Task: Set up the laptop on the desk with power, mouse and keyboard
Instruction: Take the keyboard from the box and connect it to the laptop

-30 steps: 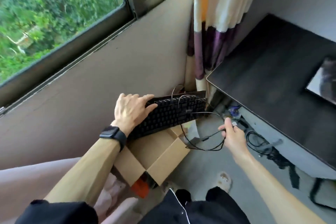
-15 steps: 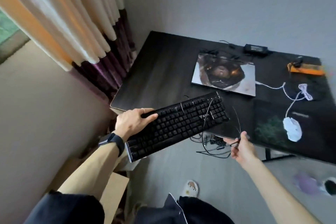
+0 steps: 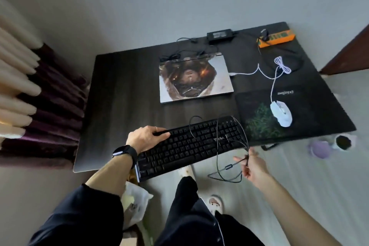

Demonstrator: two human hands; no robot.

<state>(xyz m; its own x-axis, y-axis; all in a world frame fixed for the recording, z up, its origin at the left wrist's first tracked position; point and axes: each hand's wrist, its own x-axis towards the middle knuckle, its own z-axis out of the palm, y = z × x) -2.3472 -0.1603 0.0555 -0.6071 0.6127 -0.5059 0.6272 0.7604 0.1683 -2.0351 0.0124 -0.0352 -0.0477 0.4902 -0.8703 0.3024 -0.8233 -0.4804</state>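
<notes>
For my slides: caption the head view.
Left hand carries keyboard toward desk; right hand holds its cable.

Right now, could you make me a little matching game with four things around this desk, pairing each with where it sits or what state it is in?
Things:
1. black keyboard
2. white corded mouse
3. laptop with picture-covered lid
4. orange power strip

Places or states:
A. closed, flat mid-desk
B. far right corner of the desk
C. held by the left hand, partly past the desk's near edge
D. on the dark mouse pad

Pairs: 1-C, 2-D, 3-A, 4-B
</notes>
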